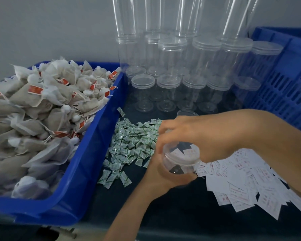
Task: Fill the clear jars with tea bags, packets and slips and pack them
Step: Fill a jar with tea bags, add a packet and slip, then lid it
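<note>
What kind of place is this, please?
Probably a small packing workshop: a blue plastic bin heaped with tea bags, stacked empty clear plastic jars, and loose piles of green-printed packets and white paper slips.

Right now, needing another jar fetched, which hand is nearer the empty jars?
Right. The right hand grips the top of the held jar, just in front of the empty jars; the left hand holds that jar from below, farther away.

clear jar (180,159) tilted | tea bags (42,108) heaped left | packets (134,145) piled centre | slips (241,181) right (one in jar)
</note>
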Motion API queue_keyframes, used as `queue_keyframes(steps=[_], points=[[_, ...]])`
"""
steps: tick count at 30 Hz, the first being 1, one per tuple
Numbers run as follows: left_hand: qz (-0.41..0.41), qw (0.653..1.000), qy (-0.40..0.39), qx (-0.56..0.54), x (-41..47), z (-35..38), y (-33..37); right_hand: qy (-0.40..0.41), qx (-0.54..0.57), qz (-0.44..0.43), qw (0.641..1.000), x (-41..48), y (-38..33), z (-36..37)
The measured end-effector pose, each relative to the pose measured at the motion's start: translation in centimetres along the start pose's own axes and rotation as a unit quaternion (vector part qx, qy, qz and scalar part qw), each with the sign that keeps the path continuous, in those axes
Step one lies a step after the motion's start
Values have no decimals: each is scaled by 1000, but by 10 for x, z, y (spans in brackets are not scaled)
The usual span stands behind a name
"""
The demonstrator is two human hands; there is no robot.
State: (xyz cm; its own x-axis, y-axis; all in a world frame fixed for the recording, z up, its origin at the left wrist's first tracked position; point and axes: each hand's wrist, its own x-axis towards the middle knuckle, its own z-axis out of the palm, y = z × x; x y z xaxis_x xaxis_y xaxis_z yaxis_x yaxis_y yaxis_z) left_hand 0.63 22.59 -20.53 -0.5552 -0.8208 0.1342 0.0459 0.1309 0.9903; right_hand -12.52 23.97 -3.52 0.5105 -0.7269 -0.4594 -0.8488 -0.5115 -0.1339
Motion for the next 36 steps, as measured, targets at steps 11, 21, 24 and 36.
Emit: queue_keyframes(steps=[11, 21, 24, 36], points=[[25, 1000, 7, 3, -4, 0, 1, 368, 68, 53, 926, -53, 44, -41], [14, 1000, 10, 7, -3, 2, -1, 429, 318, 351, 769, 46, 123, 74], [19, 1000, 15, 16, -2, 1, -2, 438, 312, 387, 749, 73, 135, 94], [15, 999, 2, 41, -4, -1, 3, 524, 450, 249, 679, 45, 86, 110]])
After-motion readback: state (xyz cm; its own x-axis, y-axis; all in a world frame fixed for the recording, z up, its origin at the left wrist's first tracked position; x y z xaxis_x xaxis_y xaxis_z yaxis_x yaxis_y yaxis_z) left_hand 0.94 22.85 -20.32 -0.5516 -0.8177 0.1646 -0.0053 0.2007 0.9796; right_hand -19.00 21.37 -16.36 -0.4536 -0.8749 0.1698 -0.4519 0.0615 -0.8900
